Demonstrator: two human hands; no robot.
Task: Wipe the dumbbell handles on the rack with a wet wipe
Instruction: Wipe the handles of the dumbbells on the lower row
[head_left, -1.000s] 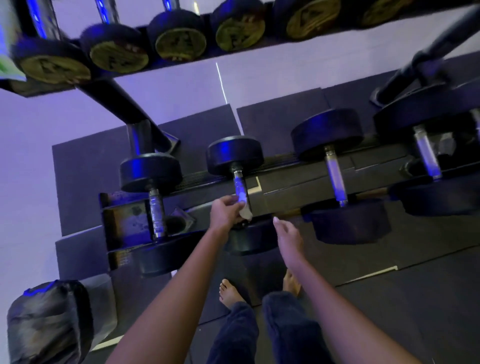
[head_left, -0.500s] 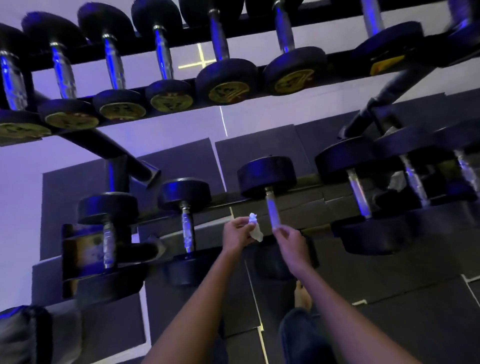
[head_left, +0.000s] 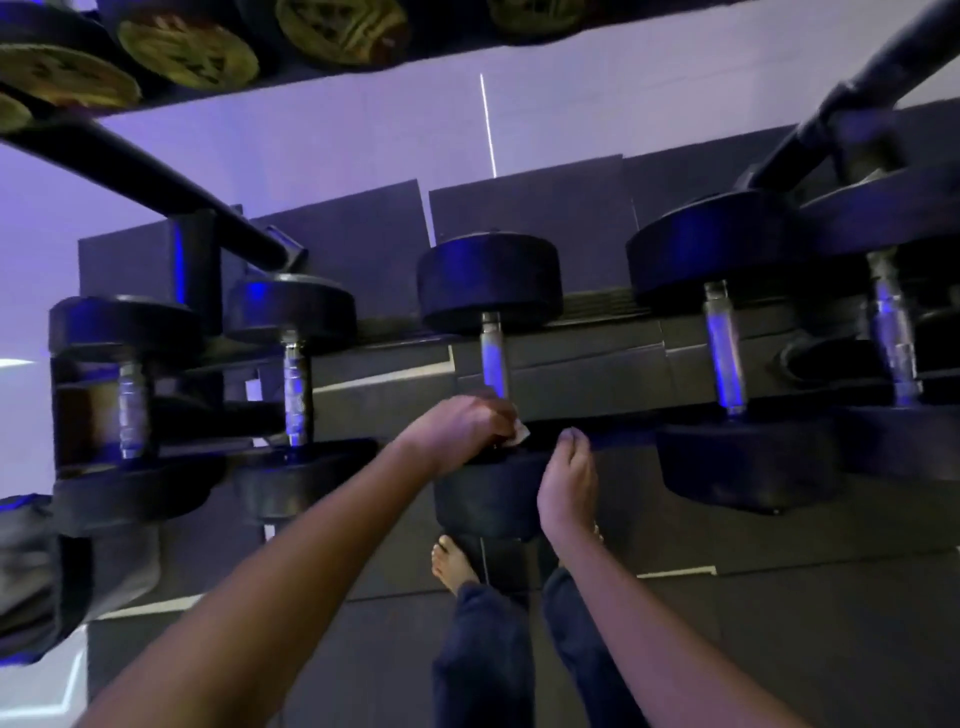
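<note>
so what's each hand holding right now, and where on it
The left hand grips the wet wipe around the near end of the middle dumbbell handle; only a corner of the wipe shows. The right hand holds nothing.

Curled left hand (head_left: 460, 426) — slack right hand (head_left: 569, 480)

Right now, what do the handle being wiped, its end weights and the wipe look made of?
Handle: bare metal, probably chromed steel; it reflects the blue light. End weights: matte black, likely rubber coated; dull, only a soft sheen. Wipe: thin pale sheet, crumpled in the left hand; fibre unclear.
</note>
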